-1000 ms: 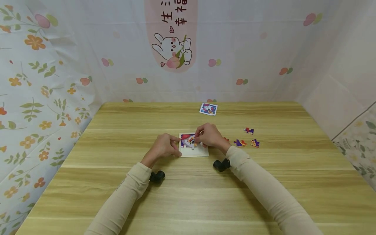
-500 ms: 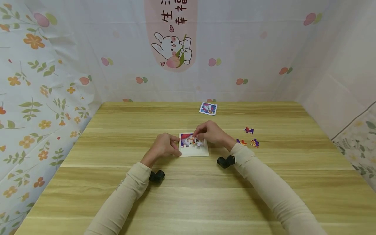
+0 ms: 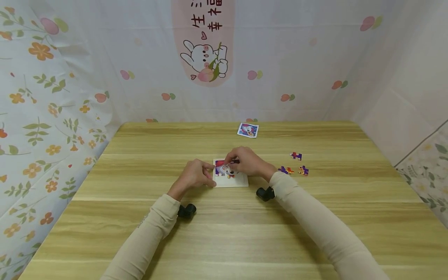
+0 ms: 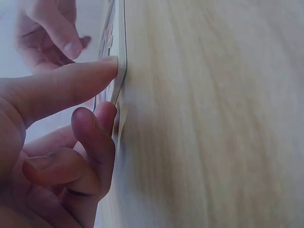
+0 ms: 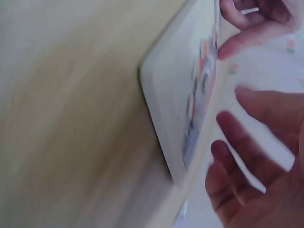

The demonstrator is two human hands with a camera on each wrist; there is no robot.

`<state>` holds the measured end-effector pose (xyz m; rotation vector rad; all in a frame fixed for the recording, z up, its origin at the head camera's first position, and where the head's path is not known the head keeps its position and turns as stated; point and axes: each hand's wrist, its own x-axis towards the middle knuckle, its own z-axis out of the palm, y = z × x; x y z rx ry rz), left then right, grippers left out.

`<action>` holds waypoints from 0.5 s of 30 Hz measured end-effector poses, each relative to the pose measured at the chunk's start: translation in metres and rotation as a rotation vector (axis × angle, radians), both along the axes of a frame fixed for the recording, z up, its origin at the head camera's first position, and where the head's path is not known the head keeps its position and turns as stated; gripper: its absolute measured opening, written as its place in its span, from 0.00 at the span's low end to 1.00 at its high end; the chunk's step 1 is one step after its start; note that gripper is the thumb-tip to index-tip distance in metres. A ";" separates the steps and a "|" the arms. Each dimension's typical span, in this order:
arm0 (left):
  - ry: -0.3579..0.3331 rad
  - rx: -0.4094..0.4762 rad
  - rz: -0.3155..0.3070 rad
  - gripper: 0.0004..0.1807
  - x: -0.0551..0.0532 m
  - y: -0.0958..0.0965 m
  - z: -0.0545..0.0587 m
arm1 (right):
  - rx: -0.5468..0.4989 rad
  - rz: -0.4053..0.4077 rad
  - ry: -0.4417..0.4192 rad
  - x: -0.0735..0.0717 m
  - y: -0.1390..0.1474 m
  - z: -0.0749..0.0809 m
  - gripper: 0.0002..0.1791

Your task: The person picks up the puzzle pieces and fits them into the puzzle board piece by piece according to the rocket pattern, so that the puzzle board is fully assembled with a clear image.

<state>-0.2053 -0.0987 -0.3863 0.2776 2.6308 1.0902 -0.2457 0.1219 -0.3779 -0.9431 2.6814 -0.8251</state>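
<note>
A white puzzle board (image 3: 229, 183) lies on the table, with joined jigsaw pieces (image 3: 220, 170) of a purple, red and white cartoon picture over its far part. My left hand (image 3: 195, 174) holds the board's left edge, its thumb at the near corner. In the left wrist view the thumb (image 4: 71, 88) presses the board's rim and the other fingers curl beside it. Over the board's right part, my right hand (image 3: 246, 161) has its fingertips near the picture. The right wrist view shows those fingers (image 5: 247, 156) loosely bent and apart, with no piece visible between them.
Right of the board lie loose jigsaw pieces: one farther back (image 3: 296, 156), one nearer the hand (image 3: 286, 170) and one to its right (image 3: 303, 170). A small picture card (image 3: 248, 130) rests near the wooden table's (image 3: 224, 241) far edge, before a patterned cloth (image 3: 280, 58).
My right hand shifts right with a white-patterned piece half a second ago, then back left over the board. The picture's lower edge now shows orange. My left hand stays at the board's edge.
</note>
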 end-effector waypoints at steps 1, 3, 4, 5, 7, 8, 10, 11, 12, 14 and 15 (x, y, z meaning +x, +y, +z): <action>-0.001 0.002 0.001 0.33 0.000 0.000 0.000 | 0.020 -0.040 0.017 0.001 0.002 0.001 0.07; -0.004 0.006 0.003 0.33 0.000 0.000 0.000 | 0.073 -0.111 0.035 0.003 0.005 0.004 0.07; -0.004 0.008 0.004 0.33 0.000 0.000 0.000 | 0.105 -0.135 0.038 0.004 0.007 0.006 0.09; -0.007 0.009 0.007 0.33 0.000 0.001 0.000 | 0.141 -0.150 0.042 0.005 0.008 0.007 0.11; -0.009 0.008 0.009 0.33 0.000 0.001 0.001 | 0.216 -0.169 0.053 0.007 0.008 0.007 0.17; -0.010 0.006 0.009 0.33 0.000 0.001 0.001 | 0.246 -0.182 0.057 0.008 0.007 0.006 0.20; -0.016 0.008 0.009 0.33 0.000 0.001 0.001 | 0.305 -0.201 0.074 0.010 0.003 0.005 0.26; -0.018 0.008 0.009 0.33 0.000 0.001 0.001 | 0.334 -0.209 0.087 0.012 0.001 0.004 0.29; -0.018 0.008 0.007 0.33 0.000 0.001 0.001 | 0.361 -0.219 0.098 0.014 -0.002 0.003 0.31; -0.019 0.007 0.008 0.33 0.000 0.001 0.001 | 0.407 -0.230 0.121 0.017 -0.006 0.003 0.33; -0.019 0.007 0.009 0.33 0.000 0.001 0.001 | 0.429 -0.231 0.133 0.019 -0.008 0.003 0.34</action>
